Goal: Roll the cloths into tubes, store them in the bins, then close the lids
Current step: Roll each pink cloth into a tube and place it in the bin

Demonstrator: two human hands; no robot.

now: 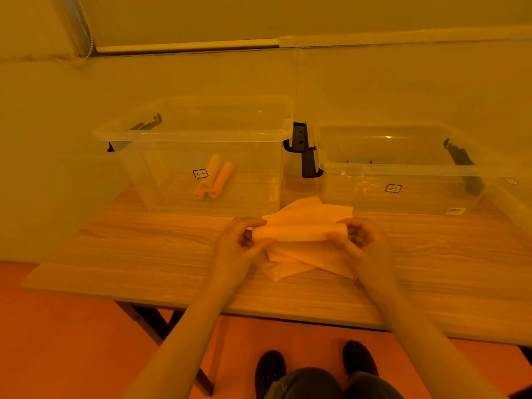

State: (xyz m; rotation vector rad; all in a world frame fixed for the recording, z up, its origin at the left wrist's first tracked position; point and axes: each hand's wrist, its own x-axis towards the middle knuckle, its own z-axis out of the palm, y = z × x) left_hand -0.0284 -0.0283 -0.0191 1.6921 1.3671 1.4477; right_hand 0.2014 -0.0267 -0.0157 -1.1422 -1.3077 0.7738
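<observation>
A pale cloth rolled into a tube (296, 233) lies across the middle of the wooden table (144, 254). My left hand (239, 240) pinches its left end and my right hand (362, 240) pinches its right end. Under and behind the tube lie more loose flat cloths (305, 260). The clear left bin (201, 156) stands open and holds two rolled orange cloths (214, 180). The clear right bin (397, 168) is also open; small bluish things lie at its back.
Black latch handles (305, 151) hang between the two bins, and others sit at their outer ends. A wall stands just behind the bins. The table's front edge is near my legs, with my shoes (270, 370) on the orange floor below.
</observation>
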